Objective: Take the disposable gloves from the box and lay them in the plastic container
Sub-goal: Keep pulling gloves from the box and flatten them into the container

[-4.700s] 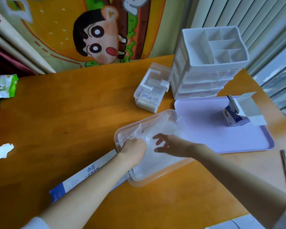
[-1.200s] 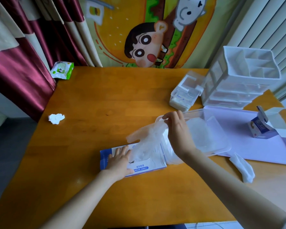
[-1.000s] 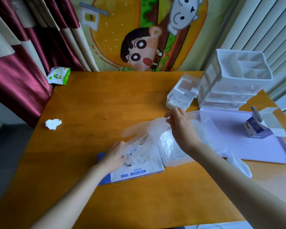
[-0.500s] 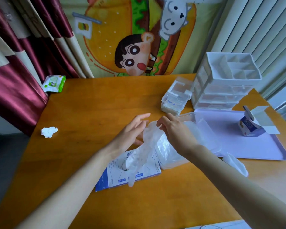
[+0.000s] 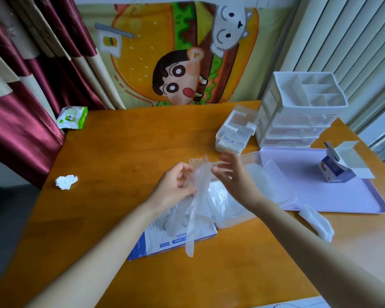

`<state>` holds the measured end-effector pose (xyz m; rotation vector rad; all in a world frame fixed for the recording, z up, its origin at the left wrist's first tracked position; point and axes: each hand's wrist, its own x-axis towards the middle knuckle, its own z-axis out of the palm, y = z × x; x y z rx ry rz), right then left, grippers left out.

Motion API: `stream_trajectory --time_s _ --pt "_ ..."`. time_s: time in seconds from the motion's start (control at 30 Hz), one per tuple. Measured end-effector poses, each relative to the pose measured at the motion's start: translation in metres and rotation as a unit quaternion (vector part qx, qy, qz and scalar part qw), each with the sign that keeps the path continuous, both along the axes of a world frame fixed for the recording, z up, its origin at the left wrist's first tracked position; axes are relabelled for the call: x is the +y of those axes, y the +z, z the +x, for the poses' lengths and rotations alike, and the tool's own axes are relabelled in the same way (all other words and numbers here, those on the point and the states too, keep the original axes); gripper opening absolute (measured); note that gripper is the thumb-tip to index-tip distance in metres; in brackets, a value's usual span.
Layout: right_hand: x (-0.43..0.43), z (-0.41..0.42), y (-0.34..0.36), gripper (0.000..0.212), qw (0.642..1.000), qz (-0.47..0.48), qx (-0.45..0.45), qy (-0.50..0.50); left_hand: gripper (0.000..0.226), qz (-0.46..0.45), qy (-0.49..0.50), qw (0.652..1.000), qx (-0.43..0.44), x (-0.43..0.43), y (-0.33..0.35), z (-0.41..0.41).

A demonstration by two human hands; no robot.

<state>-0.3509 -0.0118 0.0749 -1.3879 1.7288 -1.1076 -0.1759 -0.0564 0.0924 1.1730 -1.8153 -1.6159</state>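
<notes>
The left hand (image 5: 173, 187), open half a second ago, now pinches the thin clear disposable glove (image 5: 196, 196) near its cuff. The right hand (image 5: 231, 176) spreads straight fingers against the cuff edge. The glove hangs over the blue-and-white cardboard box (image 5: 160, 238), beside the clear plastic container (image 5: 251, 155), so it probably goes in next.

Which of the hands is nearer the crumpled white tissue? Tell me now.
Left. The left hand, gripping the glove, is right of the tissue; the right hand is farther right, beside the plastic container.
</notes>
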Motion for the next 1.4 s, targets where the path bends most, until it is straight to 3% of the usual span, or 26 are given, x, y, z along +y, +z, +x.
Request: stream_trajectory --time_s 0.1,0.17,0.27,0.33,0.4,0.5,0.6,0.67,0.73,0.9,1.03,1.13,1.23,1.33,1.4 --pt "-0.002 -0.011 -0.019 0.075 0.988 0.137 -0.064 0.035 0.034 0.028 -0.02 0.998 0.043 -0.001 0.003 0.004" --pt "-0.001 -0.014 -0.024 0.091 0.973 0.169 -0.136 0.077 0.033 0.05 -0.035 0.995 0.074 -0.002 0.003 0.007" --pt "-0.001 -0.014 -0.021 0.07 0.964 0.145 -0.177 0.136 0.033 0.075 -0.049 0.991 0.098 -0.004 0.001 0.01" --pt "-0.003 -0.015 -0.02 0.068 0.964 0.127 -0.183 0.142 0.033 0.078 -0.043 0.992 0.095 -0.006 -0.002 0.014" --pt "-0.006 -0.018 -0.02 0.062 0.966 0.112 -0.192 0.129 0.032 0.05 -0.011 0.997 0.065 -0.009 -0.008 0.021" --pt "-0.008 -0.025 -0.017 0.027 0.976 0.116 -0.168 0.079 0.038 -0.008 0.044 0.998 -0.039 -0.013 -0.018 0.034" --pt "-0.007 -0.026 -0.009 0.022 0.982 0.114 -0.126 0.077 0.055 0.086 0.004 0.993 -0.074 -0.014 -0.024 0.039" --pt "-0.007 -0.026 -0.007 0.028 0.981 0.13 -0.111 0.096 0.061 0.172 -0.036 0.983 -0.054 -0.013 -0.026 0.037" --pt "-0.007 -0.027 -0.006 0.028 0.978 0.145 -0.087 0.119 0.063 0.199 -0.046 0.979 -0.023 -0.01 -0.025 0.03" --pt "-0.003 -0.029 -0.007 0.032 0.975 0.171 -0.03 0.137 0.042 0.164 -0.016 0.986 0.03 -0.007 -0.02 0.015" --pt "0.003 -0.032 -0.006 0.031 0.976 0.164 0.015 0.142 0.051 0.159 -0.057 0.984 0.056 -0.011 -0.017 0.014" --pt "0.005 -0.032 -0.006 0.02 0.972 0.171 -0.028 0.162 0.036 0.102 -0.073 0.992 0.032 -0.012 -0.009 0.005" --pt "0.007 -0.03 -0.004 0.026 0.972 0.16 -0.092 0.144 0.016 -0.018 -0.088 0.996 -0.02 -0.01 -0.004 -0.006" --pt "0.009 -0.027 -0.004 0.025 0.968 0.133 -0.178 0.113 0.012 -0.04 -0.089 0.995 0.007 -0.004 -0.002 -0.011" --pt "0.009 -0.026 -0.004 0.016 0.971 0.112 -0.18 0.105 0.017 -0.023 -0.067 0.997 0.02 -0.002 -0.001 -0.015"
